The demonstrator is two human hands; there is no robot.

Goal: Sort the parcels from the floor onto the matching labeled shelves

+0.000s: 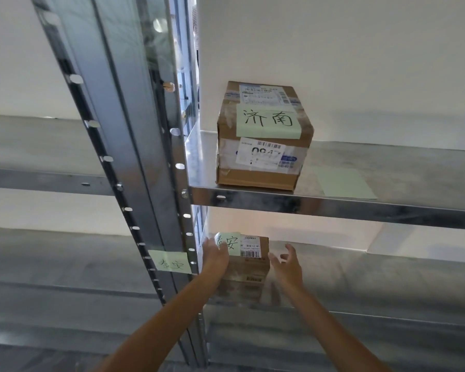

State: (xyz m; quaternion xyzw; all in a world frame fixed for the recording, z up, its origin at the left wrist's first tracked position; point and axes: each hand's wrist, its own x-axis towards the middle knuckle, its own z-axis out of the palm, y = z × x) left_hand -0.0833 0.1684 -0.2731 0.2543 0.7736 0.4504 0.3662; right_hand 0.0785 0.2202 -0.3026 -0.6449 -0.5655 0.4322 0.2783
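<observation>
A small cardboard parcel [249,269] with a green handwritten note and a white barcode label sits on the lower metal shelf [360,280]. My left hand [215,255] lies flat against the parcel's left side and front corner, partly covering the note. My right hand [287,267] hovers just right of the parcel, fingers spread, apart from it. A larger cardboard parcel [263,138] with a green note and shipping labels stands on the upper shelf [333,205].
A green label [171,261] is stuck on the steel upright [148,183] at the lower shelf's height. A blank-looking green sheet [345,183] lies on the upper shelf right of the big parcel. More shelving extends left. A white wall stands behind.
</observation>
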